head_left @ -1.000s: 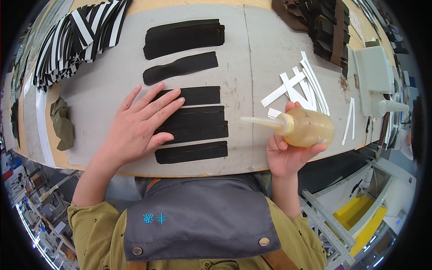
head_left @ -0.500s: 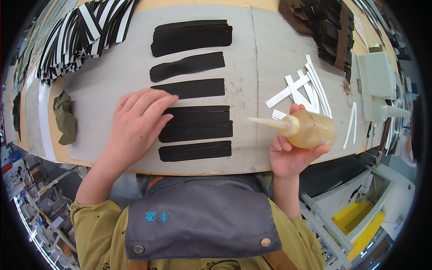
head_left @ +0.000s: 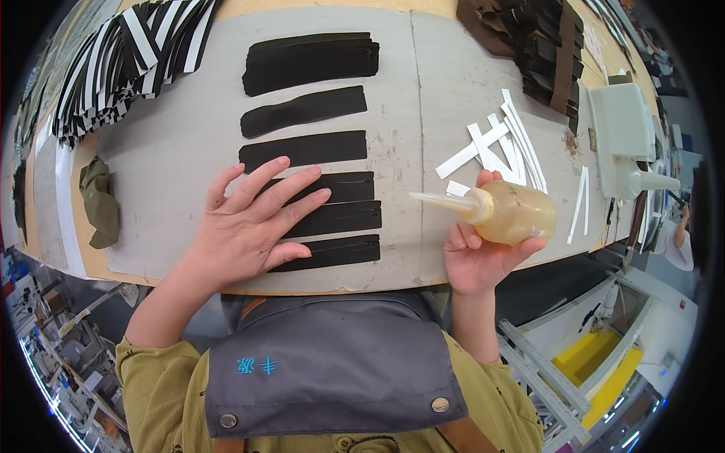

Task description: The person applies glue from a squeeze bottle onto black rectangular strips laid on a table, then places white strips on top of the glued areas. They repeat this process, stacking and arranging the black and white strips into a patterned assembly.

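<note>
Fingers spread, my left hand (head_left: 253,219) lies over the left ends of the nearer black strips, holding nothing. Under and beside it are a black strip (head_left: 351,185), another close below it (head_left: 343,217), and the nearest strip (head_left: 351,250), each with a thin line along it. Farther off lie a plain black strip (head_left: 325,147), a slightly wavy one (head_left: 302,111) and a thicker black stack (head_left: 310,64). On the right, my right hand (head_left: 483,260) grips a squeeze bottle (head_left: 521,213) of yellowish liquid. The bottle is tilted sideways, its long nozzle pointing left, above the table.
White strips (head_left: 487,158) lie beyond the bottle. A black-and-white strip bundle (head_left: 128,68) is at far left, with olive cloth (head_left: 98,200) nearer. Brown and black pieces (head_left: 536,60) are at far right, beside a white container (head_left: 623,121). The grey work surface (head_left: 174,174) ends before my apron.
My left hand has come nearer and spread its fingers over the closer strips. Two close-lying strips now show a wider gap. The bottle stays in my right hand; the whole view has shifted slightly.
</note>
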### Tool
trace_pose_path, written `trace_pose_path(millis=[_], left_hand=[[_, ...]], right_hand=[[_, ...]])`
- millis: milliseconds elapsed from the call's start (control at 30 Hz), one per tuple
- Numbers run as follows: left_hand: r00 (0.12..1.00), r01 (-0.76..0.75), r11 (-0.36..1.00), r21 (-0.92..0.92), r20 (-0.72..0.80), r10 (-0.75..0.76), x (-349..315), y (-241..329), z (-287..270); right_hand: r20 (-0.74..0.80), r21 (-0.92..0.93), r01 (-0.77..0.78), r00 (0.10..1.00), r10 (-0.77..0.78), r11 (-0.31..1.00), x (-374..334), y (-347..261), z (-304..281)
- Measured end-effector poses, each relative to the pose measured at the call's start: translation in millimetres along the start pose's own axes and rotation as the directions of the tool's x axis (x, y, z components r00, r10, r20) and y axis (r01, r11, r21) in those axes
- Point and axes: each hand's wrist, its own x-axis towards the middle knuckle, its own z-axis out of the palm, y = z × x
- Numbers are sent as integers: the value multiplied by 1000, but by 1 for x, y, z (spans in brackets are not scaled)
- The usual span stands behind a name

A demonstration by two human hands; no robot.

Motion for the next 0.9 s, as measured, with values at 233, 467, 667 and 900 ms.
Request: trace_pose_path(millis=[233,467,667,900], left_hand=[[999,41,996,-85,-24,-43,-3,-1,0],[957,168,934,-316,-173,-231,-48,-18,8],[943,227,905,-360,-150,-297,-63,-18,8],[950,192,904,-381,-161,-269,-60,-18,8]], right_hand=[[-101,-183,47,993,-66,982,-8,2,5],[-34,-833,143,951,-307,534,-30,15,26],[84,-955,168,943,-321,244,-36,26,29],[168,-970,214,935,-312,119,-37,29,34]])
